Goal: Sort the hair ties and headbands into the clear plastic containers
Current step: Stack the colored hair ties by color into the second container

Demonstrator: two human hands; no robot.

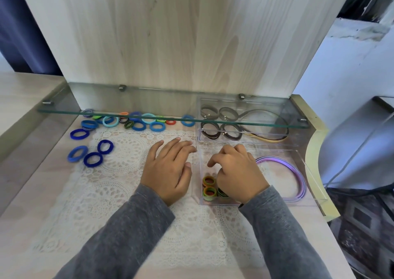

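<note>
The small clear container [202,155] sits on the worktop [21,225] right under my right hand [236,172], and at its near end a few green-and-orange hair ties [210,188] lie stacked together, with a darker one half hidden below my palm. That hand hovers over the container's open top with the fingers curled downward; I cannot tell whether they pinch anything. My left hand [170,170] lies flat just beside the container's left wall, fingers straight and relaxed, holding nothing, resting on the lace doily [110,182] that runs under the container as well. Just to the right of the container is a wider clear tray [315,193] with purple headbands [283,172] curved inside it. Right behind the container stands a long clear box [298,144] holding brown hair ties [211,129] and a pale headband [273,139]. Well to the left of the container three dark blue hair ties [91,153] lie loose, and farther back on that side a row of blue, green and orange ties [138,124] lies beneath the glass shelf [64,110].
</note>
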